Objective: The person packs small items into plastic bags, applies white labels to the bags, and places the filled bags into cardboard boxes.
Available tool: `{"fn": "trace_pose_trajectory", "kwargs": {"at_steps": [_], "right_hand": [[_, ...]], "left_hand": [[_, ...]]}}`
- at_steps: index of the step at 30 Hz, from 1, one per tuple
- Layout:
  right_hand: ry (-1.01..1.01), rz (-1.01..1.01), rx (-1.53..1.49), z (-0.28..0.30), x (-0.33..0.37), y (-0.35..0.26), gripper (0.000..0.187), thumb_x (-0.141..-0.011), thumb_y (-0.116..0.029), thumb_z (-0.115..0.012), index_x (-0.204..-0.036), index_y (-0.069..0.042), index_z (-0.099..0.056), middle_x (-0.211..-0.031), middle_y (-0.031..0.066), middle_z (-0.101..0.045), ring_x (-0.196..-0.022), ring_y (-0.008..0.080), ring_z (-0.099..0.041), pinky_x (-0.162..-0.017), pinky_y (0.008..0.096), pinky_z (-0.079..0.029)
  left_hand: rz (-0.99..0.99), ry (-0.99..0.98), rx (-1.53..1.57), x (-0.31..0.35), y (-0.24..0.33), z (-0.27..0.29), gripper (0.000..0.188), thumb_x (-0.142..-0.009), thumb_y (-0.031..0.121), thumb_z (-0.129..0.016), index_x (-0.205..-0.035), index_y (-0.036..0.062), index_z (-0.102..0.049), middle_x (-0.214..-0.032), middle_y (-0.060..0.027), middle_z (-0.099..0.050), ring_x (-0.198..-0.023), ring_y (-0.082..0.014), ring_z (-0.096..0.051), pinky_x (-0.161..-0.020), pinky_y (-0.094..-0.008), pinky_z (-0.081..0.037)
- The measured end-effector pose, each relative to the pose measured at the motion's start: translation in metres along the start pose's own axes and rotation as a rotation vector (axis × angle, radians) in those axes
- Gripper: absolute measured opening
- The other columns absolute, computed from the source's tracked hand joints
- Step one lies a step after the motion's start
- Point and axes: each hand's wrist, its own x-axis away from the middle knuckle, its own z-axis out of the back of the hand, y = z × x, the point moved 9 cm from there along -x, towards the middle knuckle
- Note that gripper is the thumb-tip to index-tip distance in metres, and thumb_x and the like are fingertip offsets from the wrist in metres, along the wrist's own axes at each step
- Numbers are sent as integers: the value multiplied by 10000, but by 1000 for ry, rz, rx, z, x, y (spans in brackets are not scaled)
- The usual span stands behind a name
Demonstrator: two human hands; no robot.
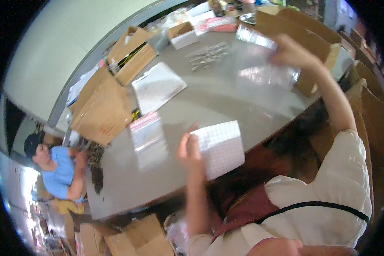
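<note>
My left hand [190, 147] grips the edge of a white sheet of small square labels [222, 149], which is held above the near edge of the table. My right arm stretches to the far right, where my right hand [286, 53] is over clear plastic bags [266, 79]. Its fingers are smeared by motion, so their hold on the plastic is unclear. To the left of the label sheet, a clear zip bag with a red-striped top [147, 132] lies flat. Farther back rests a sheet of white bubble wrap or patterned paper [158, 87].
Small grey metal-looking parts [207, 55] lie toward the back of the grey table [187, 100]. Open cardboard boxes [102, 106] line its left side, with a large carton [294, 27] at the right. A person in a blue shirt [62, 170] works at the left end beside a dark pile [97, 170].
</note>
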Motion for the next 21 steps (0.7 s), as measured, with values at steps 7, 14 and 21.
{"fn": "trace_pose_trajectory", "kwargs": {"at_steps": [7, 14, 21], "right_hand": [[308, -116, 117, 261, -22, 54, 285, -821, -23, -647, -1103, 17, -661, -968, 94, -708, -888, 194, -669, -758, 331, -554], [-287, -559, 700, 238, -44, 188, 555, -641, -162, -792, -1167, -53, -654, -1161, 117, -683, -963, 261, -642, -822, 418, -505], [51, -159, 366, 162, -70, 46, 696, -766, -56, -727, -1427, -113, -518, -1407, 206, -539, -1289, 327, -525, -1070, 415, -437]], "left_hand": [[132, -70, -60, 4, -12, 1, 233, -964, 105, -554, -1104, -13, -698, -982, -67, -704, -866, -133, -627, -779, -286, -507], [161, -61, 5, 6, 0, -11, 234, -989, 152, -541, -1038, -26, -684, -1012, -84, -701, -885, -138, -610, -822, -286, -484], [139, 111, 71, 5, 7, 5, 216, -994, 141, -539, -1050, -36, -650, -1090, -67, -684, -936, -143, -598, -851, -295, -477]]}}
